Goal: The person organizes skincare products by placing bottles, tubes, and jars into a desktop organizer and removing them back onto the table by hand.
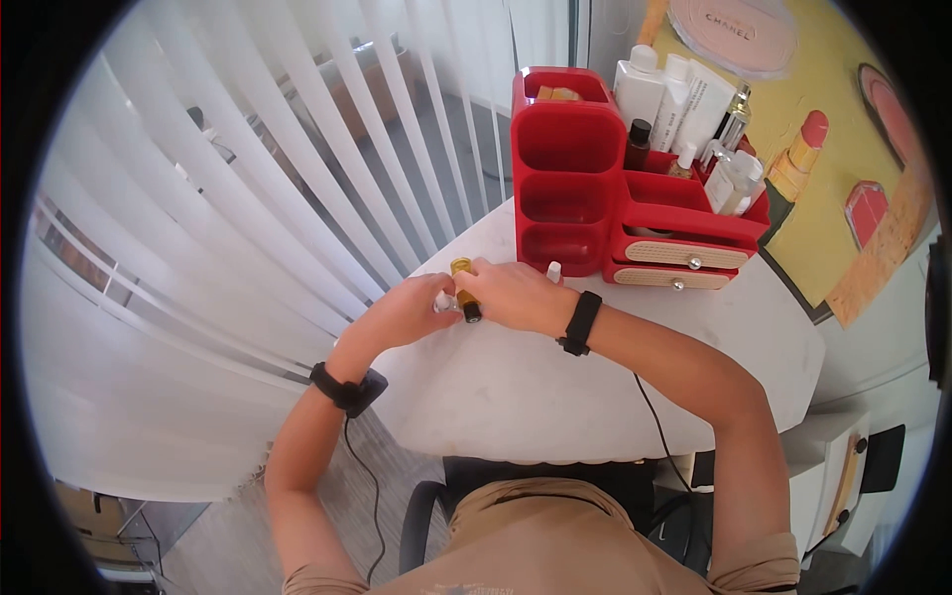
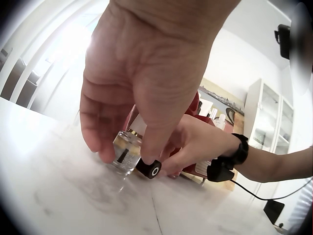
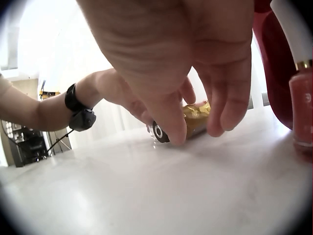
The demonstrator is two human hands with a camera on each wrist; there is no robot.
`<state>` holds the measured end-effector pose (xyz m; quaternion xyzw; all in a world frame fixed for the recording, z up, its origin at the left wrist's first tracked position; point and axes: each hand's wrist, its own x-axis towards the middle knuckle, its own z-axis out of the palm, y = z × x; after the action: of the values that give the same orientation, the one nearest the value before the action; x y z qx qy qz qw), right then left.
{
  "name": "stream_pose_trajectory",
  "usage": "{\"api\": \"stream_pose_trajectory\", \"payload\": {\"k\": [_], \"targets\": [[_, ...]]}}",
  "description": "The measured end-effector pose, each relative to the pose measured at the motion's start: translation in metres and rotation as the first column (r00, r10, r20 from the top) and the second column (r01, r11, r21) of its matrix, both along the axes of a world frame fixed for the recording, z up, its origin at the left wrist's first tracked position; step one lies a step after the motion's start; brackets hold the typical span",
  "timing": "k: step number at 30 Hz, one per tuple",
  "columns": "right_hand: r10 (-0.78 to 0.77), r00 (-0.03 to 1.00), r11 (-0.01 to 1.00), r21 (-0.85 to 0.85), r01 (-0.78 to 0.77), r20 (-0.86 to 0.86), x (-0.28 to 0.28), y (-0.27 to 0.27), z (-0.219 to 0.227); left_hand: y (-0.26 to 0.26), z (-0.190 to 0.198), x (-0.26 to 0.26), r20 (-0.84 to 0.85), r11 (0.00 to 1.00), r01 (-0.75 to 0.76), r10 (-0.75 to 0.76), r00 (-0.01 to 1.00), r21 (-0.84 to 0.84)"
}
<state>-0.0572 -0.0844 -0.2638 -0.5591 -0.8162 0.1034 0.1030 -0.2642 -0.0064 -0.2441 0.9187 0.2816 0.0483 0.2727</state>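
Note:
My left hand (image 1: 409, 311) holds a small clear glass bottle (image 2: 127, 152) with a gold neck between fingers and thumb, low over the white marbled tabletop (image 1: 476, 397). Right beside it, my right hand (image 1: 516, 296) grips a small gold bottle (image 3: 196, 117) with a black cap (image 1: 472, 313), tipped onto its side close to the table. The two bottles are side by side, and the fingers partly cover both. A pink nail polish bottle (image 3: 302, 110) with a white cap (image 1: 554, 270) stands upright just beyond my right hand.
A red organizer (image 1: 520, 198) with open compartments and two small drawers (image 1: 684, 256) stands at the back right, holding several bottles and tubes (image 1: 640, 89). White vertical blinds (image 1: 297, 178) line the left side. Thin cables (image 1: 650, 397) run from both wrist cameras.

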Motion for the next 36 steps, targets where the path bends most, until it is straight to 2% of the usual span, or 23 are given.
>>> {"api": "stream_pose_trajectory", "payload": {"k": [1,3,5,7,9,10,12,13,14,16,17,18,19,20,23,24,25,27,28,30,31,33,36], "targets": [[0.004,1.000,1.000,-0.001,-0.004,0.000,0.000,0.002,-0.005,0.001,0.000,0.000,-0.016,1.000,-0.011,0.011,1.000,-0.004],[0.096,0.995,0.969,0.229,-0.088,-0.023,-0.001,0.006,-0.015,0.003,0.002,-0.002,-0.031,0.999,-0.023,0.022,0.999,-0.026],[0.148,0.989,0.955,0.259,-0.143,0.000,-0.008,0.011,-0.025,0.004,-0.001,-0.010,-0.048,0.998,-0.028,0.026,0.998,-0.049],[0.163,0.985,0.943,0.286,-0.171,0.049,-0.012,0.010,-0.025,0.007,-0.010,-0.019,0.037,0.999,-0.031,0.031,0.999,0.008],[0.248,0.945,0.887,0.341,-0.310,0.215,-0.016,0.003,-0.022,0.005,-0.007,-0.027,0.010,0.997,-0.076,0.076,0.997,-0.015],[0.218,0.949,0.893,0.344,-0.289,0.229,-0.015,0.000,-0.016,0.002,-0.002,-0.028,0.023,0.999,-0.047,0.047,0.999,-0.008],[0.165,0.940,0.933,0.261,-0.247,0.299,-0.018,-0.010,0.005,-0.005,0.012,-0.033,-0.023,0.981,-0.166,0.164,0.986,-0.099],[0.159,0.939,0.935,0.261,-0.242,0.304,-0.014,-0.015,0.017,-0.004,0.017,-0.031,-0.018,0.982,-0.158,0.157,0.987,-0.099],[0.127,0.991,0.953,0.272,-0.133,0.039,-0.007,-0.021,0.031,-0.003,0.020,-0.029,0.090,0.987,-0.147,0.153,0.984,-0.070],[0.107,0.910,0.962,0.272,0.006,-0.400,0.013,-0.032,0.058,-0.007,0.044,-0.020,0.240,0.994,-0.106,0.110,0.964,-0.033],[0.122,0.894,0.943,0.330,0.030,-0.431,0.026,-0.039,0.078,-0.013,0.063,-0.010,0.245,0.994,-0.105,0.110,0.963,-0.033],[0.042,0.909,0.937,0.332,0.108,-0.414,0.038,-0.053,0.105,-0.019,0.084,0.001,0.257,0.997,-0.082,0.080,0.963,-0.003],[-0.082,0.879,0.955,0.216,0.204,-0.470,0.053,-0.067,0.134,-0.025,0.100,0.014,0.267,0.998,-0.059,0.051,0.962,0.025],[-0.061,0.922,0.884,0.409,0.227,-0.382,0.074,-0.071,0.148,-0.028,0.110,0.029,0.324,0.997,-0.011,-0.015,0.946,0.078],[-0.317,0.869,0.875,0.238,0.422,-0.380,0.115,-0.092,0.207,-0.040,0.145,0.088,0.393,0.966,0.163,-0.233,0.890,0.202],[-0.428,0.826,0.854,0.136,0.503,-0.367,0.123,-0.096,0.220,-0.043,0.154,0.111,0.376,0.949,0.206,-0.286,0.881,0.237],[-0.430,0.825,0.851,0.141,0.506,-0.366,0.134,-0.094,0.223,-0.045,0.162,0.132,0.359,0.929,0.249,-0.339,0.870,0.275],[-0.506,0.843,0.848,0.074,0.525,-0.184,0.152,-0.090,0.218,-0.044,0.164,0.175,0.324,0.867,0.277,-0.425,0.845,0.414],[-0.501,0.851,0.860,0.016,0.509,-0.155,0.157,-0.091,0.214,-0.040,0.161,0.193,0.325,0.864,0.280,-0.430,0.842,0.419],[-0.480,0.869,0.875,-0.001,0.483,-0.122,0.164,-0.089,0.200,-0.037,0.158,0.219,0.122,0.826,0.345,-0.438,0.891,0.446],[-0.454,0.887,0.891,-0.022,0.454,-0.089,0.167,-0.089,0.196,-0.037,0.158,0.227,0.121,0.825,0.346,-0.439,0.890,0.447],[-0.474,0.878,0.880,-0.044,0.472,-0.062,0.165,-0.095,0.196,-0.042,0.159,0.236,-0.124,0.789,0.417,-0.407,0.905,0.451],[-0.541,0.838,0.841,-0.076,0.536,-0.068,0.172,-0.099,0.190,-0.042,0.155,0.244,-0.187,0.781,0.409,-0.365,0.912,0.472]]}}
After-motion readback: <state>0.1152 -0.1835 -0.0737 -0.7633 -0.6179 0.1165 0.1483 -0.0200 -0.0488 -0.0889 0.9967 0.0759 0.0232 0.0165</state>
